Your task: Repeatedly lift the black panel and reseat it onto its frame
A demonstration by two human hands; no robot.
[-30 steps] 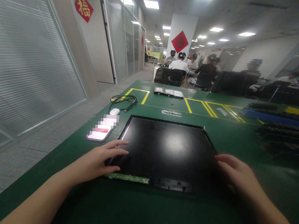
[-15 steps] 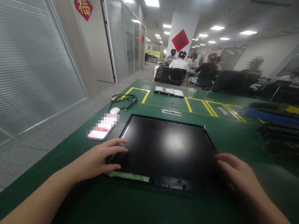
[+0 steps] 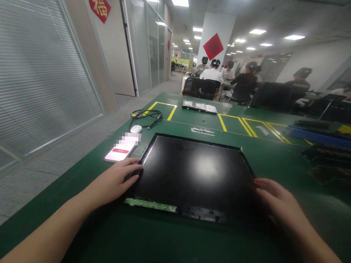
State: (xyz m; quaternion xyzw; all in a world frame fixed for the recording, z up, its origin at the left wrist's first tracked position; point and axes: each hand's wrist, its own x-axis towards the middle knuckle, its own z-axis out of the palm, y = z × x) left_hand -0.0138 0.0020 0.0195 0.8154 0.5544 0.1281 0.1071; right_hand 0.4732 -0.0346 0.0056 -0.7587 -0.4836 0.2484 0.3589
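A black flat screen panel point(image 3: 187, 172) with a thin dark frame lies face up on the green table, glare across its middle. Along its near edge runs a bare green circuit board strip point(image 3: 150, 204). My left hand point(image 3: 118, 179) is closed at the panel's left edge, fingertips and thumb against the frame. On the opposite side my right hand point(image 3: 279, 199) holds the right edge, its fingertips at the rim; its lower fingers are in shadow. How far the fingers reach underneath is hidden.
Left of the panel lie a lit phone point(image 3: 120, 151), a white mouse point(image 3: 136, 129) and a coiled black cable point(image 3: 148, 117). Farther back are silver hard drives point(image 3: 199, 106) and yellow tape lines. Dark parts and a blue tray point(image 3: 316, 135) occupy the right. People sit at tables beyond.
My left hand has drawn back from over the screen's surface to its left edge. My right hand has barely moved. The panel stays in place; the view has shifted slightly.
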